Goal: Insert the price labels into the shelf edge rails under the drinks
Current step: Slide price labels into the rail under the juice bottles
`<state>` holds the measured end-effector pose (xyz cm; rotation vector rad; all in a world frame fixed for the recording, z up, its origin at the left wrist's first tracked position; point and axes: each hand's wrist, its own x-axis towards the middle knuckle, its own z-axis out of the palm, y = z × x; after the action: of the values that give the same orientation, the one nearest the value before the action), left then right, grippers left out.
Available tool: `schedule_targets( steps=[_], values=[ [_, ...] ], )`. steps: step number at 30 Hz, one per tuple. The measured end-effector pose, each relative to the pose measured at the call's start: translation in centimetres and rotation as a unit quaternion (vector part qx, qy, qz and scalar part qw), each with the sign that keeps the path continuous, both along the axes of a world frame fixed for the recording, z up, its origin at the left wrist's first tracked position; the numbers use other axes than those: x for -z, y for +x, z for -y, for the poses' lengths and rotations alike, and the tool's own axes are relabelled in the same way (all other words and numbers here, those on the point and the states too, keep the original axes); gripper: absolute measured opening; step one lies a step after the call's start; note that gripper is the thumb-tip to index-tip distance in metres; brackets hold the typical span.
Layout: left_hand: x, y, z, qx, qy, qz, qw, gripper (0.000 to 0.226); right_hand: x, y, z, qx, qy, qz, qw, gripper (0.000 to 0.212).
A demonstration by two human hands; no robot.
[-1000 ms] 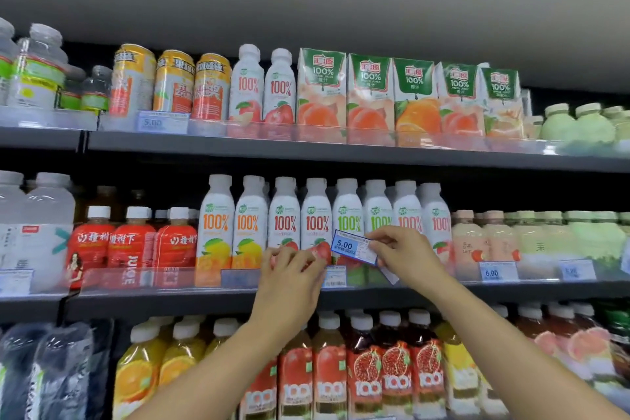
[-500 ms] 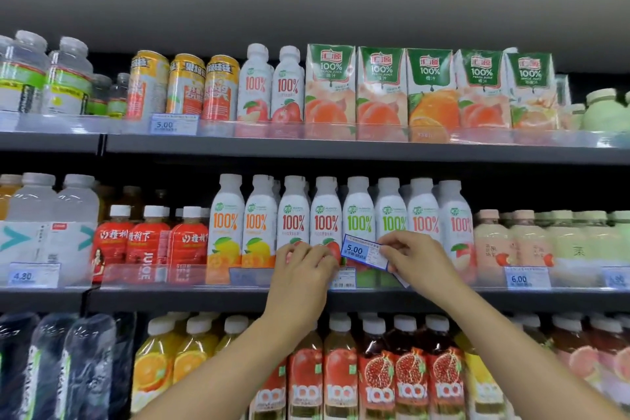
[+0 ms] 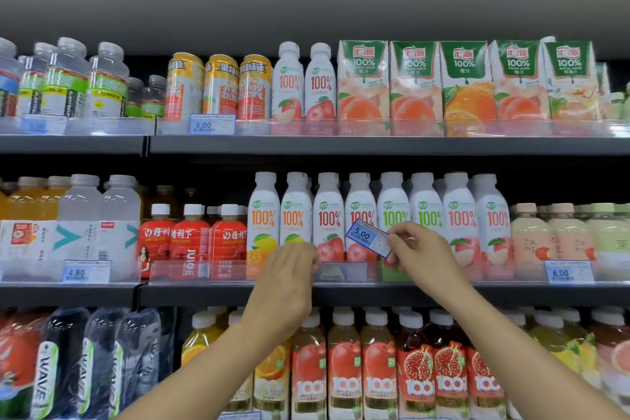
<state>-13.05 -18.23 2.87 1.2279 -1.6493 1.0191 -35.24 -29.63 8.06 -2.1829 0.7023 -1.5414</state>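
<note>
Blue price label (image 3: 367, 237) pinched between right fingers (image 3: 398, 241).

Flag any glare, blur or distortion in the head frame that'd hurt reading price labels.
Head view: even, soft lighting with no hard shadows; the held label reads 5.00 but its small print is smeared; the clear rail hazes what sits behind it; the top-left label is washed out; the Wave bottles at lower left lean and look soft, likely wide-angle distortion.
</note>
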Motion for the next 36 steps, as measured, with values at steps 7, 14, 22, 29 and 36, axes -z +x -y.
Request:
schedule_targets(
  steps=[7,14,22,29,36],
  values=[
    [3.5,2.0,1.4,-0.043,0.049,0.069,0.995,0.027,0.6,2.4,-0.2,0.041,-0.094,-0.032,0.994,0.009],
    [4.1,1.1,2.3,-0.092,0.054,0.099,0.989,0.033,0.9,2.7,-0.7,0.017,-0.064,-0.025,0.998,0.009],
    [3.1,-0.3,2.4,-0.108,0.035,0.047,0.992,0.029,1.0,3.2,-0.3,0.024,-0.128,-0.085,0.988,0.013],
    [3.5,-0.5,2.6,-0.069,0.029,0.009,0.997,0.018,0.9,3.0,-0.2,0.044,-0.186,-0.109,0.975,0.019],
    [3.7,-0.5,2.8,-0.051,0.020,-0.012,0.998,0.016,1.0,2.5,-0.1,0.029,-0.178,-0.099,0.979,0.019]
  ],
)
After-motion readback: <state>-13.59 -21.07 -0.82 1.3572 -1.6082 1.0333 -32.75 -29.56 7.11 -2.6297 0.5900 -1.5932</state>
